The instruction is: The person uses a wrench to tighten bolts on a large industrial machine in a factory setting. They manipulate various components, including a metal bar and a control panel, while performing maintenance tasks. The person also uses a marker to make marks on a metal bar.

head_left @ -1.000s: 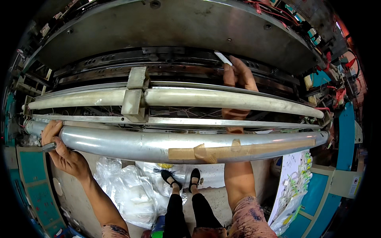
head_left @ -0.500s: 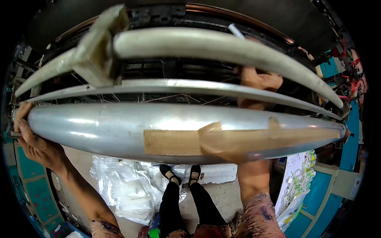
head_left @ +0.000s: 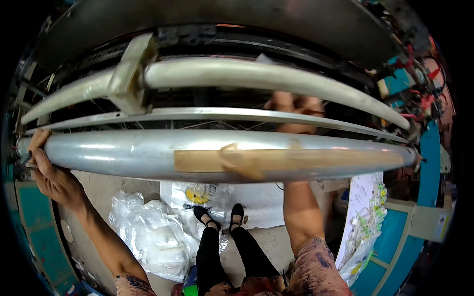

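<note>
Across the machine in front of me lies a long silver roller (head_left: 113, 150), with brown tape (head_left: 202, 161) stuck along its middle and right part; one piece of tape is creased up. My left hand (head_left: 57, 180) is curled round the roller's left end, beside a small dark metal lever (head_left: 27, 159). Beyond the roller, my right arm passes under it and my right hand (head_left: 297, 108) is bent closed between a flat metal bar (head_left: 222, 115) and a pale rounded bar (head_left: 217, 74). A blurred white tip (head_left: 264, 58) of a stick-like thing sticks up past the pale bar; the right fingertips are hidden.
A pale block (head_left: 129, 81) clasps the rounded bar. Red wires (head_left: 427, 101) hang at the right. Crumpled clear plastic (head_left: 153, 232) and a plastic bag with a yellow disc (head_left: 197, 195) lie on the floor. Teal cabinets (head_left: 387, 241) stand at the sides.
My right hand has moved left behind the bars, and the white tip with it. My left hand stays at the roller's left end. My view has shifted, showing more floor under the roller.
</note>
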Motion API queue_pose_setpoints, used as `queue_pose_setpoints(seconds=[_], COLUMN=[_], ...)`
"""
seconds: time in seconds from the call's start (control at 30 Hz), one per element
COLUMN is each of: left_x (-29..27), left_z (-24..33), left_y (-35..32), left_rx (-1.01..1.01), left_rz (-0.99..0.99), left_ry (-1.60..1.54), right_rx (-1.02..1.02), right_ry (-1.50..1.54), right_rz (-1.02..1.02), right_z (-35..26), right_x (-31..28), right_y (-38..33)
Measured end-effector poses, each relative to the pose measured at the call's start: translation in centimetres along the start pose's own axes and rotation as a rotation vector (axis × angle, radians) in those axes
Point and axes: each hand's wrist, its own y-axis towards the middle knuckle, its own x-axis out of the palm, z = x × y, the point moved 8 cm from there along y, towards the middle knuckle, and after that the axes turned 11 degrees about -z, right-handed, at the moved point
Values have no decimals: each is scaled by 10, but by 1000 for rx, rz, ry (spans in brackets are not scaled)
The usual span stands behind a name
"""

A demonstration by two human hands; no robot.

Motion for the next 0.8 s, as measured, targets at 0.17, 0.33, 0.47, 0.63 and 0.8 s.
queue_pose_setpoints(seconds=[0.17,0.33,0.47,0.63,0.8], left_x=[11,7,0,5,-3], left_z=[10,10,27,36,1], left_y=[7,5,9,13,8], left_rx=[0,-90,-176,-161,-458], left_rz=[-78,-244,-381,-360,-284], left_ry=[-74,158,274,493,835], right_rx=[-104,406,693,712,720], right_ry=[-464,-391,-219,-107,-191], right_rz=[-257,-464,-358,-318,-189], right_z=[10,31,37,50,56], right_x=[-40,-131,-218,-308,-423], right_y=[-97,-213,-285,-313,-278])
